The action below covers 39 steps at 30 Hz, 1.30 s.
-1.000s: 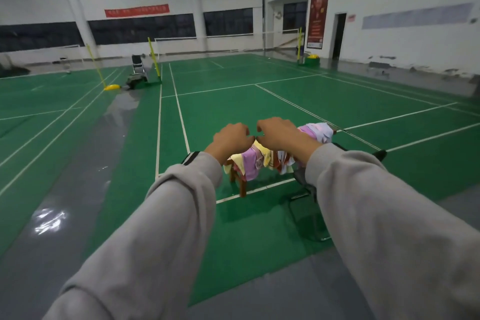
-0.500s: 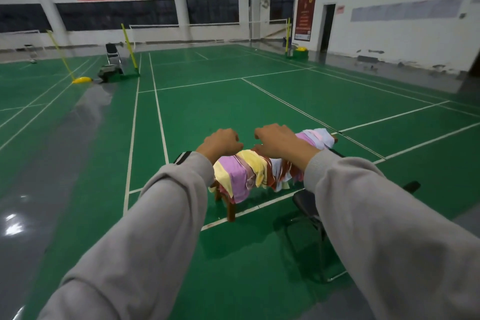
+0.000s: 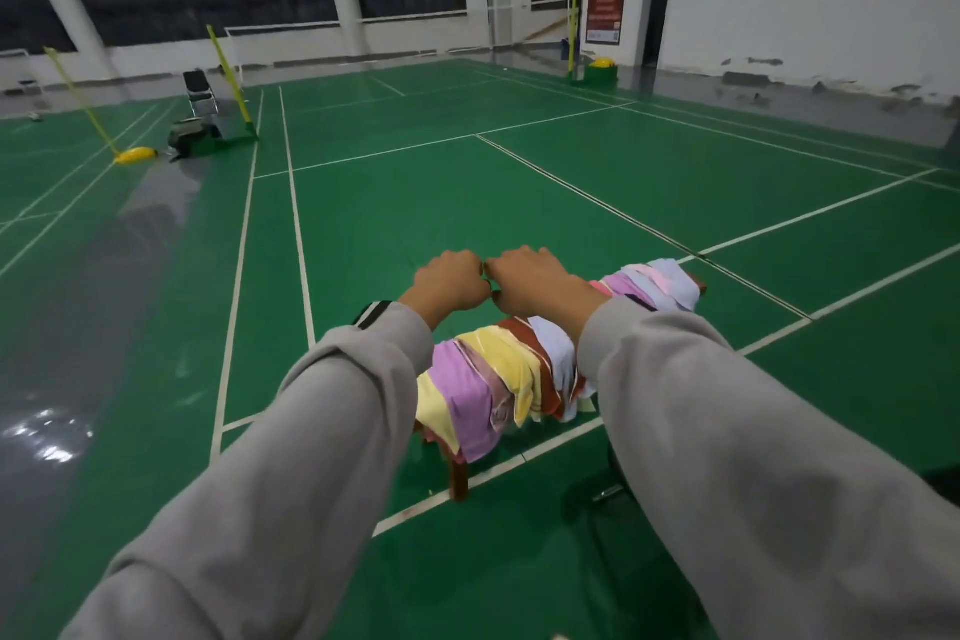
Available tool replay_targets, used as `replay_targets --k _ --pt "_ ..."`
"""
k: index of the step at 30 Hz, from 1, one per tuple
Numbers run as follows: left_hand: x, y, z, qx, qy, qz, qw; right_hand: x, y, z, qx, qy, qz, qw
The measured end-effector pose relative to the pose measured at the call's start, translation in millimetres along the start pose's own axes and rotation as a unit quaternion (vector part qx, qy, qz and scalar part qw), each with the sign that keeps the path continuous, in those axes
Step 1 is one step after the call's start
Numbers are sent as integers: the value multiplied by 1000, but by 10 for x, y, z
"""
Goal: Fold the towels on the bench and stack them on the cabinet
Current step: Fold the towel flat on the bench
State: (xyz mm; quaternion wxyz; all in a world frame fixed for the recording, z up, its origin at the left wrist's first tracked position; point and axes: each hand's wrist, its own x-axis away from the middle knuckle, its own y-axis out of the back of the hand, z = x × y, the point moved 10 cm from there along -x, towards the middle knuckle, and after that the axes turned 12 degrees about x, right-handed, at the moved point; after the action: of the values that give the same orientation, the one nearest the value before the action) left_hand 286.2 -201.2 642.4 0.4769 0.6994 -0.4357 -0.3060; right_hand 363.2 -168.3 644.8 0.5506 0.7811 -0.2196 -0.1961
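Several towels (image 3: 498, 379) in yellow, purple, brown, white and pink hang over a low wooden bench (image 3: 460, 478) on the green court floor. My left hand (image 3: 452, 281) and my right hand (image 3: 530, 281) are held out in front of me above the bench's near end. Both are curled into fists with the knuckles touching, and neither holds anything. My grey sleeves cover the middle of the bench. No cabinet is in view.
A dark chair (image 3: 613, 499) stands just right of the bench, mostly behind my right arm. Far off on the left are a folding chair (image 3: 200, 91), a dark bag (image 3: 192, 138) and yellow net posts (image 3: 231, 73). Green court floor lies all round.
The view has come closer to the bench, and the towels look larger and lower in frame. My fists, briefly apart, touch again at the knuckles.
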Motion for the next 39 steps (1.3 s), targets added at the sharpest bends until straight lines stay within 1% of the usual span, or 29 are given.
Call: replay_targets --k 4,9,15,19,22,26,29,32,36,39 --pt "-1135 -197 -157 -1 -3 24 1000 -870 -523 -592 -11 5 28 1000" --pt "-2377 -426 -395 -15 -6 48 999 -1788 -925 -1368 -39 -3 49 998" --pt "-3823 -715 -594 3 -10 54 998 -2849 -1419 -2216 -26 -14 68 997" --pt "-4878 -887 -686 7 -15 61 998 -3646 -1765 -2783 -3 -25 74 997" --pt "-5736 -1009 -790 4 -25 79 997 -4268 -2029 -3252 32 -26 83 996" --pt "-6840 -1036 -1067 -37 -29 109 993 -4975 -2175 -4046 74 -40 98 992" --pt "-7564 -959 -1454 -33 -46 105 993 -5311 -2135 -4723 48 -79 90 992" --pt "-8062 -981 -1937 -31 -78 110 990 -5463 -2125 -5402 45 -126 85 987" --pt "-8517 -1183 -2568 -32 -137 110 984 -5453 -2253 -6222 34 -195 92 976" --pt "-8748 -1422 -2943 -22 -173 113 978 -5431 -2491 -6653 29 -223 105 969"
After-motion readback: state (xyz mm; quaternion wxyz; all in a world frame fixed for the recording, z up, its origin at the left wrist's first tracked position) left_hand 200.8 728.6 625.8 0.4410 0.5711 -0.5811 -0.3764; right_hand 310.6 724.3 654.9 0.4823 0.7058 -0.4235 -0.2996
